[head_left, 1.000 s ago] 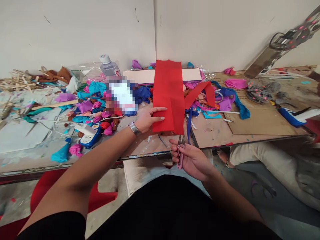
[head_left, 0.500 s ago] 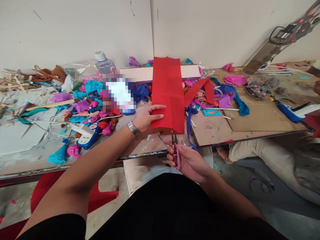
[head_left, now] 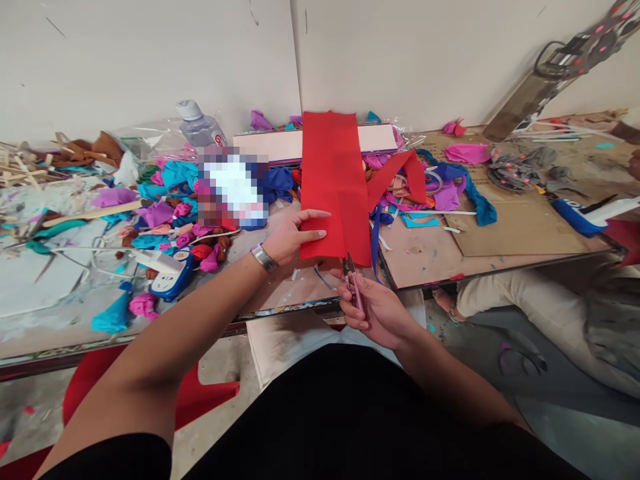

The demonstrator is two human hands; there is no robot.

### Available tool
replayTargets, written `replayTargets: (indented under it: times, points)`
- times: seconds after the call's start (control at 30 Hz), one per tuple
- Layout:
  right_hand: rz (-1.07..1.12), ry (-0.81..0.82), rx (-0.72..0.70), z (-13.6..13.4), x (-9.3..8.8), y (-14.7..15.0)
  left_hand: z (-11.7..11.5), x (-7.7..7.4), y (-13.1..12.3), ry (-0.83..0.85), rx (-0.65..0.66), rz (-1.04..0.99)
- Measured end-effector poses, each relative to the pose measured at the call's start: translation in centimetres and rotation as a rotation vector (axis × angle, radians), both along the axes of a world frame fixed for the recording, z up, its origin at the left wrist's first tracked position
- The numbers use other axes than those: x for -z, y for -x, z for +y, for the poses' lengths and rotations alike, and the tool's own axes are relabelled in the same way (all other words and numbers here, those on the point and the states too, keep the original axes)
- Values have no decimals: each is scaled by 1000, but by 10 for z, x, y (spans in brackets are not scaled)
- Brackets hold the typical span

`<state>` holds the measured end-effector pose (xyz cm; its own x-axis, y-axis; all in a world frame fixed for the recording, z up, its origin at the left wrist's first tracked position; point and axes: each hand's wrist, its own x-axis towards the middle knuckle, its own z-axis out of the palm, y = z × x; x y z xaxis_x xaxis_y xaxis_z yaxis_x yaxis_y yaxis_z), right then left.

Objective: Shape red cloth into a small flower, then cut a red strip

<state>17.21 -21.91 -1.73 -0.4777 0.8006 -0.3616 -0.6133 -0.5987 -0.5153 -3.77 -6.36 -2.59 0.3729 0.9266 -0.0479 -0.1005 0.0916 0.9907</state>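
A long red sheet point(head_left: 333, 173) lies over the front half of the table, its near end close to the table's edge. My left hand point(head_left: 295, 237) rests on its lower left part, thumb and fingers spread apart, with a metal watch on the wrist. Pink-handled scissors point(head_left: 354, 290) are gripped in my right hand point(head_left: 377, 310), with the fingers around the handles. Their blades are at the near edge of the sheet and partly overlap it. A narrower red strip point(head_left: 397, 175) lies folded just right of the sheet.
Colourful cloth bundles point(head_left: 173, 207) cover the table's left side, near a bottle point(head_left: 200, 127) and a blue-white power strip point(head_left: 173, 277). Cardboard point(head_left: 515, 227) lies at the right. Another person's leg point(head_left: 520, 293) shows beyond the table's front edge.
My right hand has moved up slightly with the scissors, and the blades now meet the red sheet's near edge. My left hand keeps its place on the sheet. The view has shifted a little.
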Motion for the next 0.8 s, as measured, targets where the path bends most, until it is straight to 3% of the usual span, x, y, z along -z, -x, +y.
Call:
replayTargets:
  times: [0.37,0.8]
  points:
    - [-38,0,30,1,-7,1,3,8,2,-138,35,103]
    - [-77,-10,51,1,-6,0,3,4,6,-252,83,272]
